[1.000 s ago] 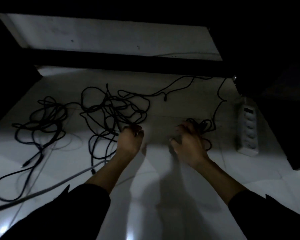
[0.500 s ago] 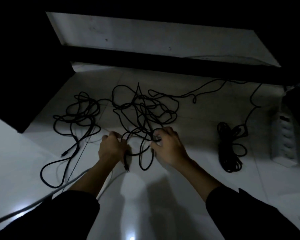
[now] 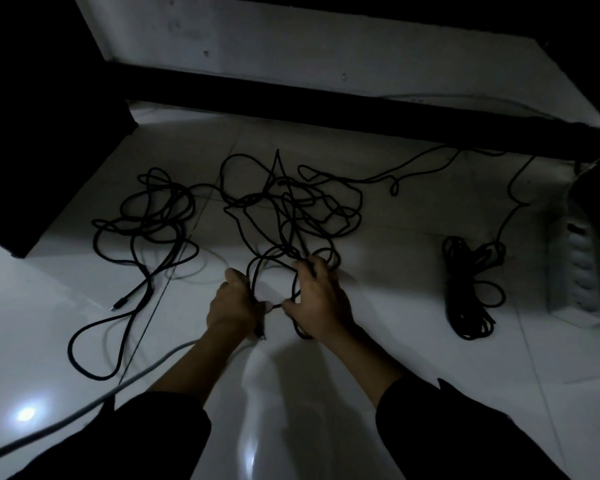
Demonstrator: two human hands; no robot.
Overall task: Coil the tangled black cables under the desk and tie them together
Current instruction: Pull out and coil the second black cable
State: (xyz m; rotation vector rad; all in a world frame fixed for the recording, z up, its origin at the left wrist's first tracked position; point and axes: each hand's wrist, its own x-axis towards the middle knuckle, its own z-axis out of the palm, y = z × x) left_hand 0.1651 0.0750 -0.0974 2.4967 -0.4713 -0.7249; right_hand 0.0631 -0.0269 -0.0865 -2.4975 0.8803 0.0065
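Observation:
A tangle of black cables (image 3: pixel 291 206) lies on the white tiled floor in the middle. My left hand (image 3: pixel 231 308) grips a strand near its plug end at the tangle's near edge. My right hand (image 3: pixel 321 301) grips loops of the same tangle, thumb and finger pinching a strand between the hands. A second loose black cable (image 3: pixel 146 220) sprawls to the left, its plug end pointing toward me. A coiled black bundle (image 3: pixel 471 285) lies on the right, a strand running from it to the back.
A white power strip (image 3: pixel 579 275) lies at the far right. A grey cable (image 3: pixel 84 403) crosses the lower left floor. A dark desk crossbar (image 3: pixel 326 102) spans the back, with a dark panel (image 3: pixel 32 116) at left. The scene is dim.
My right hand left the coiled bundle on the right and came to the middle tangle. Both hands now hold strands there. The view has swung left.

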